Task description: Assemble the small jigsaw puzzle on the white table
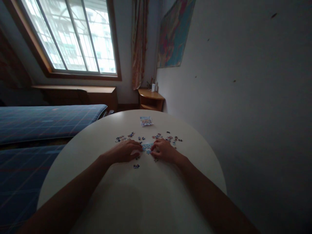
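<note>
A small strip of joined light-blue jigsaw puzzle [147,146] lies flat on the round white table [117,198], between my two hands. My left hand [126,150] rests at the strip's left end, fingertips touching its edge and thumb apart from the fingers. On the other side, my right hand [164,149] has its thumb and fingertips closed at the strip's right end, by a light-blue puzzle piece [148,152]. Fingers partly hide what they grip. Loose pieces lie close by, one puzzle piece [136,166] nearer to me.
Several loose pieces are scattered beyond my hands, with a left cluster [121,138] and a right cluster [169,138]. A small picture packet [146,121] lies farther back. A plaid mattress [48,122] is left of the table; a wall [243,113] stands to the right.
</note>
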Demonstrator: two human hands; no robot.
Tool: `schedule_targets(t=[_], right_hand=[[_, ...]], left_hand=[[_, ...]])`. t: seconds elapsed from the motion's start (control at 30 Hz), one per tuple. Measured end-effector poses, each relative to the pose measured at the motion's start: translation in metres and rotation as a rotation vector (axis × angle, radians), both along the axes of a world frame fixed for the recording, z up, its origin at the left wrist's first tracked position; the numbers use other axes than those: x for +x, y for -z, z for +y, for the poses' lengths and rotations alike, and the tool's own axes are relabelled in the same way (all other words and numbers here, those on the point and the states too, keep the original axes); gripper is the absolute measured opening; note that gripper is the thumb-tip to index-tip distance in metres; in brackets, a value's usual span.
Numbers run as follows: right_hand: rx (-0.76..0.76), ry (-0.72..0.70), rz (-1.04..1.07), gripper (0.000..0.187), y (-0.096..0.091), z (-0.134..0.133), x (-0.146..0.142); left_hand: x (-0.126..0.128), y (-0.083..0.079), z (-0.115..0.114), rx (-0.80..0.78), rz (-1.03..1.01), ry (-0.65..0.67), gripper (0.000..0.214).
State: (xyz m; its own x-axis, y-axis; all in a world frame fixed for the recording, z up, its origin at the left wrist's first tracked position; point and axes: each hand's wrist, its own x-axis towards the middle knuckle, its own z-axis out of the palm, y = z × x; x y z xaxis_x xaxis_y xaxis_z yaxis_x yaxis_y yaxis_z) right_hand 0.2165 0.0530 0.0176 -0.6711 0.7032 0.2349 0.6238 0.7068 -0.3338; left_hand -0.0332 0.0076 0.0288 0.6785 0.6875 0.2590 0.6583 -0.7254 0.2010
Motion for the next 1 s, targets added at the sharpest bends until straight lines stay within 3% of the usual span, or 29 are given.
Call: schedule_targets(t=[0.7, 0.9, 1.0], right_hand=[[0.095, -0.004, 0.063, 0.011, 0.013, 0.005, -0.007], [0.123, -0.027, 0.074, 0.024, 0.014, 0.002, -0.008], [0.129, -0.079, 0.077, 0.021, 0.014, 0.001, -0.008]], left_hand=[[0.001, -0.001, 0.0, -0.001, 0.055, -0.008, 0.023], [0.002, -0.004, -0.002, -0.01, 0.03, 0.002, 0.023], [0.003, -0.006, -0.002, -0.019, 0.032, 0.011, 0.024]])
